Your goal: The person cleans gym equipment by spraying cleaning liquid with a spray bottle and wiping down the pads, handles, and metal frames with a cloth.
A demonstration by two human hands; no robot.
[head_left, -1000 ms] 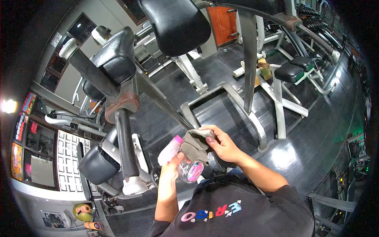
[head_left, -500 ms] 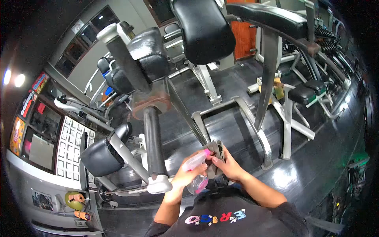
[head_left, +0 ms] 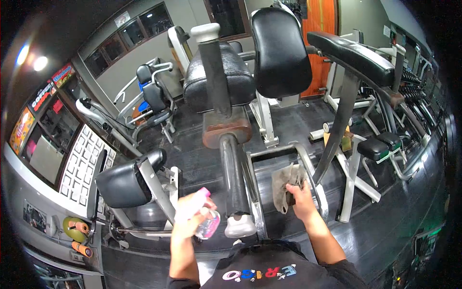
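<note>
My left hand [head_left: 185, 219] is wrapped round a clear spray bottle [head_left: 208, 227] with a pink and white trigger head, held low on the left. My right hand [head_left: 303, 202] grips a crumpled grey-brown cloth [head_left: 283, 187], which hangs from the fingers to the right. Between the two hands stands a gym machine's dark padded handle [head_left: 233, 168] with a pale end cap [head_left: 239, 225]. Neither hand visibly touches it. Above it, an upright padded handle [head_left: 216, 79] with a white cap rises in front of a black seat pad [head_left: 192, 82].
A tall black backrest [head_left: 281, 53] and a long black arm pad [head_left: 353, 55] belong to the frame ahead. To the left is another machine's black pad [head_left: 122, 185]. A low bench [head_left: 373, 148] stands at right, dumbbell racks [head_left: 418, 82] behind it. Dark flooring [head_left: 202, 159] runs between machines.
My hands were together at the spray bottle and cloth; they have moved apart, bottle to the left, cloth to the right. The view has shifted, bringing the machine rightward in the picture.
</note>
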